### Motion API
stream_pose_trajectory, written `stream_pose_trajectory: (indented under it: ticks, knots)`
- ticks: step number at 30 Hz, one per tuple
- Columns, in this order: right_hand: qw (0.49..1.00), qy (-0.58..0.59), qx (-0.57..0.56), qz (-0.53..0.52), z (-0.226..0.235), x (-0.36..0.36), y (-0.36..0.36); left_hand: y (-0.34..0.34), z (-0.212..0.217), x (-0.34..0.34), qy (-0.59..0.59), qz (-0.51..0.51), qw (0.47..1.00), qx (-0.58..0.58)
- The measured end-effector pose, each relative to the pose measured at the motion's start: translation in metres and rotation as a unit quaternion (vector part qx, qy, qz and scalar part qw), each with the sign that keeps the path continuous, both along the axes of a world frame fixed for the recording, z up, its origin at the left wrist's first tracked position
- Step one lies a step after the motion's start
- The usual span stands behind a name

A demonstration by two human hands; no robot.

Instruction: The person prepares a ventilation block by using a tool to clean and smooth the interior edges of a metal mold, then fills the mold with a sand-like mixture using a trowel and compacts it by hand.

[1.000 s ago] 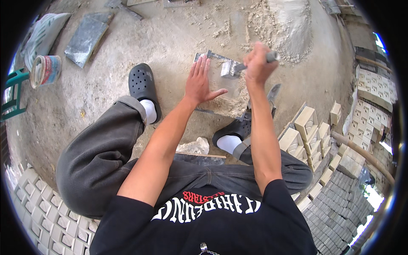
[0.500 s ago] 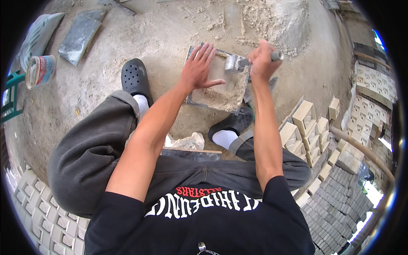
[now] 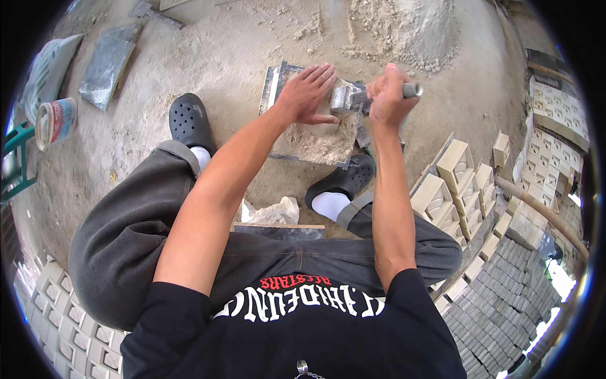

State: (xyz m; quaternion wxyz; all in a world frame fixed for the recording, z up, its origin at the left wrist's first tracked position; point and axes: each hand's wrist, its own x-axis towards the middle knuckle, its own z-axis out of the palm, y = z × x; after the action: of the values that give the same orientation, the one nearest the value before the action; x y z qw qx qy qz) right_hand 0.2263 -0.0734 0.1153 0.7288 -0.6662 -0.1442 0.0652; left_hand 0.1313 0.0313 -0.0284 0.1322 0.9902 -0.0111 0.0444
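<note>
Between my feet lies a square mould (image 3: 273, 95) with grey metal edges, filled with pale, crumbly sand-like mix (image 3: 319, 142). My left hand (image 3: 307, 95) rests on the mix with its fingers stretched out and the thumb pointing right. My right hand (image 3: 387, 98) is wrapped round the handle of a hammer (image 3: 345, 99). The blocky, dusty metal head sits over the right part of the mould, just right of my left hand. Whether the head touches the mix, I cannot tell. The handle's round end sticks out beyond my right fist.
A heap of pale powder (image 3: 410, 31) lies beyond the mould. Patterned cream blocks (image 3: 454, 164) stand at the right, near stacked grey tiles (image 3: 505, 303). At the left are a bucket (image 3: 57, 123), a green stool (image 3: 22, 158) and a dark flat slab (image 3: 108, 69). More blocks (image 3: 69, 322) fill the lower left.
My left hand has slid right across the mould, nearer the hammer head, baring more of the left rim. My right hand still grips the hammer. The whole view has shifted slightly.
</note>
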Motion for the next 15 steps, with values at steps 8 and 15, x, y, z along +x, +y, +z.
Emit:
stream_pose_trajectory:
  ticks: [8, 15]
  knots:
    - [0.998, 0.044, 0.040, 0.001, -0.004, 0.016, -0.017, 0.002, -0.003, -0.020, 0.008, -0.075, 0.995, -0.061]
    - [0.999, -0.009, 0.036, -0.002, -0.010, 0.020, -0.018, 0.001, -0.001, -0.033, -0.008, -0.078, 0.994, -0.072]
